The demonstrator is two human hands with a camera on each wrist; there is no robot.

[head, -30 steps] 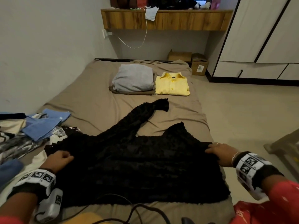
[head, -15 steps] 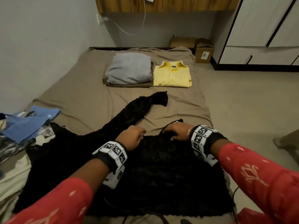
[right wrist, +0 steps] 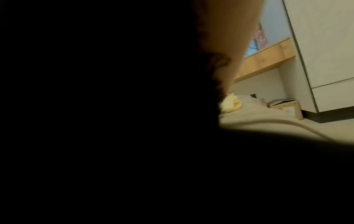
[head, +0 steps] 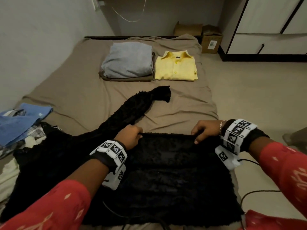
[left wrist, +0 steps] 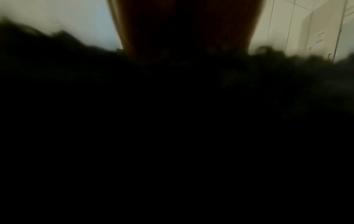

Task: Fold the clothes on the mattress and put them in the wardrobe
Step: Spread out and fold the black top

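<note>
A fuzzy black sweater (head: 166,171) lies on the tan mattress (head: 69,83) in front of me, its body doubled over with a straight far edge. One sleeve (head: 141,103) stretches away to the upper left. My left hand (head: 131,135) grips the left end of that far edge. My right hand (head: 204,130) pinches its right end. A folded grey garment (head: 127,62) and a folded yellow shirt (head: 176,67) sit at the mattress's far end. The white wardrobe (head: 272,22) stands at the far right. Both wrist views are mostly dark against the black fabric (left wrist: 172,136).
A heap of unfolded clothes, with blue cloth (head: 21,120) on top, lies at the left edge of the mattress. Two cardboard boxes (head: 211,40) stand on the floor between mattress and wardrobe. Black cables (head: 245,195) trail at the near right.
Both hands left the sweater's outer sides, met at the middle, and have now spread apart along its far edge. The body lies doubled over with a straight far edge.
</note>
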